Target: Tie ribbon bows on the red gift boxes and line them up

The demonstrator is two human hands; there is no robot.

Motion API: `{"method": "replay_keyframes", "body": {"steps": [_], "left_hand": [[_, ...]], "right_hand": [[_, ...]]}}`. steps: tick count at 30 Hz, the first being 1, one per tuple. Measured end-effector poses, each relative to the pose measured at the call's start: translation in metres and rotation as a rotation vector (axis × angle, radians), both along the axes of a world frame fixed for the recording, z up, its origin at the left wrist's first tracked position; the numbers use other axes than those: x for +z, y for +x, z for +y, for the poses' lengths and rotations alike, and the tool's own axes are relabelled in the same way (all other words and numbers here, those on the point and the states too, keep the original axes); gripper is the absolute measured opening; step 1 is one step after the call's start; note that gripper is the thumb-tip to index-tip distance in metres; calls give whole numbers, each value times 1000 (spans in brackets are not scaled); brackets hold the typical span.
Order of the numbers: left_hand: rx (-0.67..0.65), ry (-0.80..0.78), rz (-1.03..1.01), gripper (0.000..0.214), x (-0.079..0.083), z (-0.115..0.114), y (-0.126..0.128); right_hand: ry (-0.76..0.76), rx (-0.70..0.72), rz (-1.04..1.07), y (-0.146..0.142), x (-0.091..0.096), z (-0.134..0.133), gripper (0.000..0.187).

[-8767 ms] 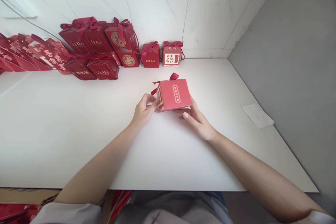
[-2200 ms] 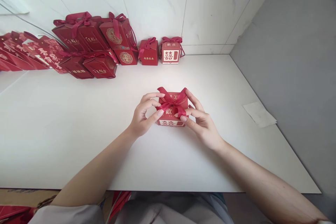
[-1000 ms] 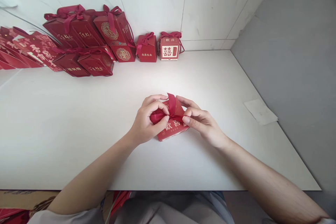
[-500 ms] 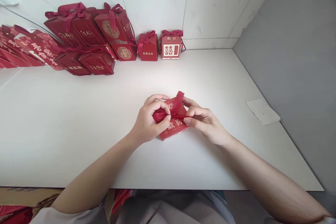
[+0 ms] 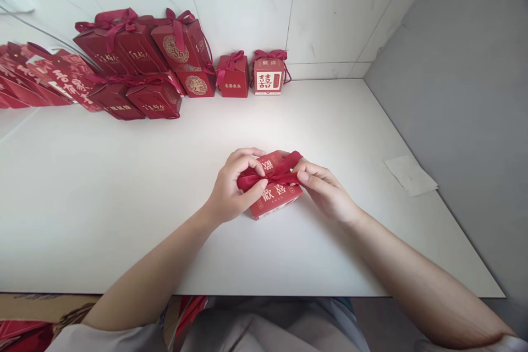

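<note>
A small red gift box point(image 5: 275, 201) with gold characters rests on the white table point(image 5: 124, 187) in front of me. A dark red ribbon point(image 5: 270, 173) crosses its top. My left hand point(image 5: 233, 190) pinches the ribbon's left part between thumb and fingers. My right hand point(image 5: 325, 192) pinches the ribbon's right end at the box's top right corner. Both hands rest against the box.
A row of finished red boxes with bows point(image 5: 165, 71) stands along the tiled back wall, with a small white-faced one point(image 5: 268, 74) at its right end. A white paper scrap point(image 5: 410, 175) lies by the grey right wall.
The box went from lying on its side to upright with the ribbon gathered on top. In the last half second my right hand has drawn the ribbon's loose end out to the right.
</note>
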State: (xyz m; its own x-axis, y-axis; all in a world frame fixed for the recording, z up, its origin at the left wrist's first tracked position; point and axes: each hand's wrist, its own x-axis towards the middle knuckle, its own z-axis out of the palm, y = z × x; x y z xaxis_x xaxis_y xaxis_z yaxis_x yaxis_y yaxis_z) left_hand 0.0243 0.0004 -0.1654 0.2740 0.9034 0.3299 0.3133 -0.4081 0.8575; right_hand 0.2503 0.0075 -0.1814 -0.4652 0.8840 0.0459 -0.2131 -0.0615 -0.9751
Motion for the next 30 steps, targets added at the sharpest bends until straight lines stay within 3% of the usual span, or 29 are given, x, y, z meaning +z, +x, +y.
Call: {"method": "replay_keyframes", "body": {"steps": [4, 6, 11, 13, 18, 19, 21, 23, 25, 27, 30], "left_hand": [[-88, 40, -168, 23, -6, 9, -12], [-82, 50, -200, 20, -5, 11, -16], [-65, 60, -102, 11, 4, 10, -20], [-60, 11, -65, 8, 6, 10, -20], [6, -138, -17, 14, 4, 16, -26], [11, -155, -23, 13, 3, 18, -28], [4, -197, -59, 12, 1, 22, -31], [-9, -246, -107, 13, 1, 25, -33], [-10, -284, -153, 10, 2, 26, -36], [-72, -298, -174, 24, 3, 25, -40], [-267, -317, -192, 44, 6, 24, -45]], "right_hand": [[-29, 7, 14, -1, 0, 1, 29], [-30, 20, 13, -1, 1, 0, 31], [37, -43, -1, -4, 3, -6, 27], [68, -63, -14, -6, 4, -9, 14], [216, -300, -93, 5, 11, -10, 9], [259, -267, -135, 10, 14, -9, 20], [312, 18, -209, 21, 20, -7, 40], [331, 285, -265, 29, 26, -6, 40], [331, 343, -317, 31, 30, -6, 34], [340, 228, -368, 28, 31, -5, 30], [352, -4, -428, 22, 27, -3, 25]]}}
